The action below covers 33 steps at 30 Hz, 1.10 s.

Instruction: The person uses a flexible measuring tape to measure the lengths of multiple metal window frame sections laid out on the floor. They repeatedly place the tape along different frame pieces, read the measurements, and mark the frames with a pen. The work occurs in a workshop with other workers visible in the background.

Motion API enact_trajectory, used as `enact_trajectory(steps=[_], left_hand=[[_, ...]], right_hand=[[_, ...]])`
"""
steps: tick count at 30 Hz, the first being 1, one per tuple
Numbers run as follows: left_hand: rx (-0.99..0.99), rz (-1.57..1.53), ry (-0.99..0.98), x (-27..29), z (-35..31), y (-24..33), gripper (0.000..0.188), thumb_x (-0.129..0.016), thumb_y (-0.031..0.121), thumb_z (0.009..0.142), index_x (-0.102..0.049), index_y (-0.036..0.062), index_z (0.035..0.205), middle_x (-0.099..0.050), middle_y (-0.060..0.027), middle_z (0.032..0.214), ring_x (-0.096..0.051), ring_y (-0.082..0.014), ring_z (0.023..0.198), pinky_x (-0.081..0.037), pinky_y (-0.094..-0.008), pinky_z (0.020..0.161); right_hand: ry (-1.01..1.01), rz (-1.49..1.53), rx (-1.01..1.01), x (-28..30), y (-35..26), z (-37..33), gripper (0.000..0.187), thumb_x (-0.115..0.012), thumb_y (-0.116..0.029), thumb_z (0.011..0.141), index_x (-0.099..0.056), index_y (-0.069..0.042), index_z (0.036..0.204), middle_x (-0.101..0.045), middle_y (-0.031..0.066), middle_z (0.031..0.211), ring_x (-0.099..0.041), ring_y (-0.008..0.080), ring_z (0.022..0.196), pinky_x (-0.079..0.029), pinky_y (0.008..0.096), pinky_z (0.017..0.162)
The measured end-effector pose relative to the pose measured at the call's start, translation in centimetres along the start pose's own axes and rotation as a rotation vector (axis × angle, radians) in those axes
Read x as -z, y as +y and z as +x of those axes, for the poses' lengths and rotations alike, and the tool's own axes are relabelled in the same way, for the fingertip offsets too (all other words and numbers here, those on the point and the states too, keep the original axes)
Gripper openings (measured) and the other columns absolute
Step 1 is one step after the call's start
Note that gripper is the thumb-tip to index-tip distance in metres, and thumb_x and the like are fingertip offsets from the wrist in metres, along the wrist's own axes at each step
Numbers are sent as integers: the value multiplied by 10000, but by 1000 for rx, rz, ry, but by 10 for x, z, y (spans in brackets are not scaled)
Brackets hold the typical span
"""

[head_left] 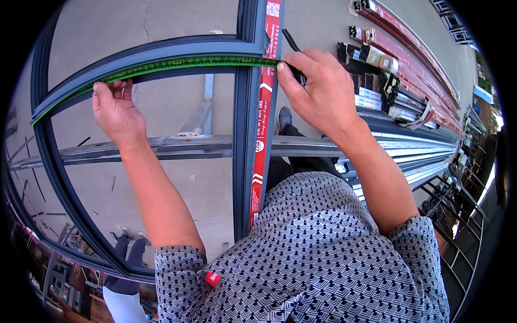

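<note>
A bright green measuring tape (177, 68) with dark markings runs along the crossbar of a dark grey metal window frame (242, 107). My left hand (119, 110) is at the tape's lower edge toward the left, its thumb and curled fingers closed at the blade. At the tape's right end, my right hand (323, 89) grips it by the red-taped upright, thumb against the blade's end. Something black shows partly behind those fingers; its shape is mostly hidden. Red printed protective film (260, 134) covers a strip of the upright.
A metal support rail (199, 146) passes under the frame. Stacks of wrapped profiles (409, 59) and bare metal bars (404, 145) lie on the right. Another person's legs (126, 250) show at lower left, near machinery (64, 282). A dark rack (458, 237) stands at lower right.
</note>
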State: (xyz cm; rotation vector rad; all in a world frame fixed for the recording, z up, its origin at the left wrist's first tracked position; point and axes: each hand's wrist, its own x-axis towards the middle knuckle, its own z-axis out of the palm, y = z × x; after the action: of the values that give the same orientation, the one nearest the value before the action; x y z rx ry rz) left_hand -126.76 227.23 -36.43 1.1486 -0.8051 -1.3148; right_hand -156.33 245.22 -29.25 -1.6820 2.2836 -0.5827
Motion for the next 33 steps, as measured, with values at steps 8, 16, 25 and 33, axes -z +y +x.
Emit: enact_trajectory(steps=[8, 16, 25, 33], left_hand=[[-1, 37, -15, -2, -3, 3, 241, -554, 271, 1113, -625, 43, 1081, -643, -59, 959, -612, -193, 923, -515, -428, 985], [48, 290, -138, -28, -67, -15, 262, -569, 262, 1112, -641, 26, 1023, -649, -59, 962, -632, -161, 889, -561, -374, 898], [-374, 697, -489, -101, -161, -30, 245, -778, 71, 915, -745, 6, 1149, -635, -125, 996, -620, -287, 908, -519, -388, 805], [-642, 888, -497, -103, -164, -31, 378, -818, 3, 817, -776, 47, 1190, -622, -88, 997, -582, -264, 858, -494, -368, 737]], right_hand=[[-28, 15, -21, 0, 1, 3, 216, -662, -283, 964, -773, -98, 972, -680, 92, 868, -672, 325, 889, -557, 494, 736], [-40, -12, -35, 2, -1, 5, 226, -660, -289, 969, -777, -102, 1012, -689, 104, 904, -680, 328, 918, -571, 500, 784], [-44, 7, -28, 3, -4, 7, 222, -674, -284, 955, -784, -108, 1031, -693, 115, 904, -687, 337, 922, -578, 499, 783], [-26, 4, -17, 4, -5, 7, 211, -691, -274, 936, -786, -103, 1013, -693, 113, 898, -687, 339, 908, -579, 497, 770]])
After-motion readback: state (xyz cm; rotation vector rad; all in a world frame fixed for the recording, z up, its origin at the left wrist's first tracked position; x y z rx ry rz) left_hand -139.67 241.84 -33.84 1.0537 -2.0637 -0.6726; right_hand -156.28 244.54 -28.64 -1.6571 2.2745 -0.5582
